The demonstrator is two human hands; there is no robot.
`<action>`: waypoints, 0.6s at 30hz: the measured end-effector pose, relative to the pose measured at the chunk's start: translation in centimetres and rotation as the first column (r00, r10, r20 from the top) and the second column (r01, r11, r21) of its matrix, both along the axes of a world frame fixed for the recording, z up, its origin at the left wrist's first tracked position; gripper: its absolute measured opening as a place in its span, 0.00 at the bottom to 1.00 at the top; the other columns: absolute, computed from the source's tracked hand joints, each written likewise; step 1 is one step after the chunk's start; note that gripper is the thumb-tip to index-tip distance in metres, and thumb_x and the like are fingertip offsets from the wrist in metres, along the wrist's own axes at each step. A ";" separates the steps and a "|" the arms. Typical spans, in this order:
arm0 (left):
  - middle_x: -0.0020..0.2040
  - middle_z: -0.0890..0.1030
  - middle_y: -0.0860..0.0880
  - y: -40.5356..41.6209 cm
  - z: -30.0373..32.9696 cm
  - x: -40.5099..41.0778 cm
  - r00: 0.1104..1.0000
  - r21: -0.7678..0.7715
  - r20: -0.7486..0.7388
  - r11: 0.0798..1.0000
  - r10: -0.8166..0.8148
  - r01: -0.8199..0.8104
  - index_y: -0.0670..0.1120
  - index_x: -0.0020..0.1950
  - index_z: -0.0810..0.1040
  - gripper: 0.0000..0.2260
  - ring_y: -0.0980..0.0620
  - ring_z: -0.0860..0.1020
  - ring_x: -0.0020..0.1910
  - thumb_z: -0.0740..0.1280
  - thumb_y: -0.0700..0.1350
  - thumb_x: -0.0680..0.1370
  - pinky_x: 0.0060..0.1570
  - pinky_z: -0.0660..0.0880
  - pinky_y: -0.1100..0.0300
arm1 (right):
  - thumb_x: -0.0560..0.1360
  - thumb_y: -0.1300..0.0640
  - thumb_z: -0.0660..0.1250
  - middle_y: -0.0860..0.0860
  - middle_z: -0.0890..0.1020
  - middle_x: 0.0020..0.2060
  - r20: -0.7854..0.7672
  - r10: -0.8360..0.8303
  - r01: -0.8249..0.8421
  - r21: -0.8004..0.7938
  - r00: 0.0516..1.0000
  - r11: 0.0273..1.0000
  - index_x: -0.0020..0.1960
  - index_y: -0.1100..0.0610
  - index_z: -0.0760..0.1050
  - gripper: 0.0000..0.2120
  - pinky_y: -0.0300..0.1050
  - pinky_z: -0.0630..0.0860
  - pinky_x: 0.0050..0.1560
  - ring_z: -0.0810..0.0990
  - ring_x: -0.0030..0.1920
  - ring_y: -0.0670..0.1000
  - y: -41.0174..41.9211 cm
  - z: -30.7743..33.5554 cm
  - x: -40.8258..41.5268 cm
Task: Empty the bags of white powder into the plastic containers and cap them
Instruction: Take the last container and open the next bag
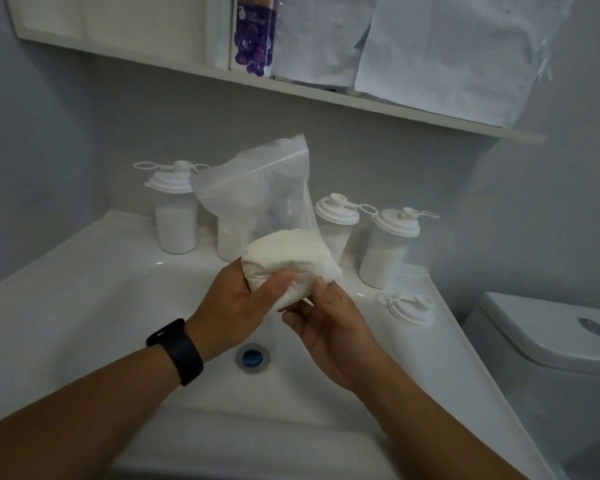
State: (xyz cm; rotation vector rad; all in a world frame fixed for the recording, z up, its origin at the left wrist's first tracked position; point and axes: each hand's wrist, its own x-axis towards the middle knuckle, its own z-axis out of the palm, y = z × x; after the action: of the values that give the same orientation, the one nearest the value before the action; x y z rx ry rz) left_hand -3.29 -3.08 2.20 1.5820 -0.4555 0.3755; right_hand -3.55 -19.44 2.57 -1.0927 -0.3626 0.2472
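White sink [84, 306] under dim light, drain [252, 357] at centre of basin. Held over basin: zip bag [257, 202], mouth up, white powder [288, 261] bunched in bottom corner. Left hand [236, 306], black watch [175, 351] on wrist, grip closed round powder bulge, thumb pressed on front. Right hand [329, 330], grip pinching lower right corner of bag between thumb and fingers. Along back ledge of sink, four plastic containers with powder inside: far left container [175, 216] capped, second container [229, 240] behind bag, top hidden, third container [336, 220] capped, fourth container [385, 247] capped. Loose cap [407, 306] flat on ledge, near fourth container. Above: shelf [222, 77] with purple-labelled bottle [253, 32]. Right edge: toilet tank [551, 327].
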 end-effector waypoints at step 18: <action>0.34 0.73 0.49 1.9 1.0 0.7 0.870 0.048 0.406 0.945 0.279 -0.325 0.58 0.59 0.72 0.08 0.53 0.71 0.29 0.64 0.53 0.80 0.30 0.71 0.60 | 0.68 0.34 0.67 0.49 0.88 0.46 -0.326 -0.305 0.335 0.039 0.895 0.941 0.59 0.49 0.79 0.27 0.40 0.77 0.28 0.86 0.40 0.50 -1.5 1.5 1.1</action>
State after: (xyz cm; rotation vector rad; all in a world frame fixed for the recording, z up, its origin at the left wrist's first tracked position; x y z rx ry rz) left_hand -2.63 -1.15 3.23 1.6971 -0.5434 0.9373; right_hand -2.43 -20.96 4.04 -0.9824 0.0953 0.1053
